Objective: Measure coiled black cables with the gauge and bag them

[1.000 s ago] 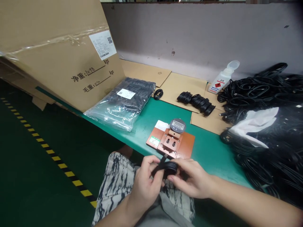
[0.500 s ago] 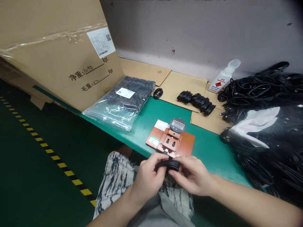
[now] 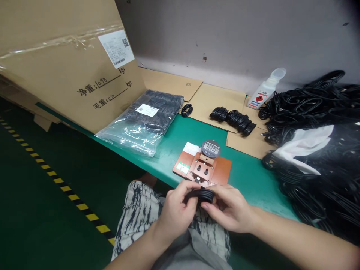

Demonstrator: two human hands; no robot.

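Observation:
A coiled black cable (image 3: 204,195) is held between both hands in front of the table's near edge. My left hand (image 3: 180,204) pinches the coil from the left, thumb and fingers closed on it. From the right, my right hand (image 3: 229,208) grips the same coil. The cable's plug (image 3: 198,180) points away from me at the front of a copper-coloured gauge fixture (image 3: 202,170); I cannot tell how far in it sits. On the fixture, a round digital indicator (image 3: 210,149) reads 0.000.
A large cardboard box (image 3: 70,71) and a clear bag of coiled cables (image 3: 149,116) stand left. Behind the fixture lie a single coil (image 3: 186,110) and a row of coils (image 3: 233,120) on cardboard. A plastic bottle (image 3: 263,92) and a heap of loose cables (image 3: 309,108) are right.
The camera view has shifted slightly. Both hands keep their hold on the coiled cable at the fixture, and the display still reads 0.000.

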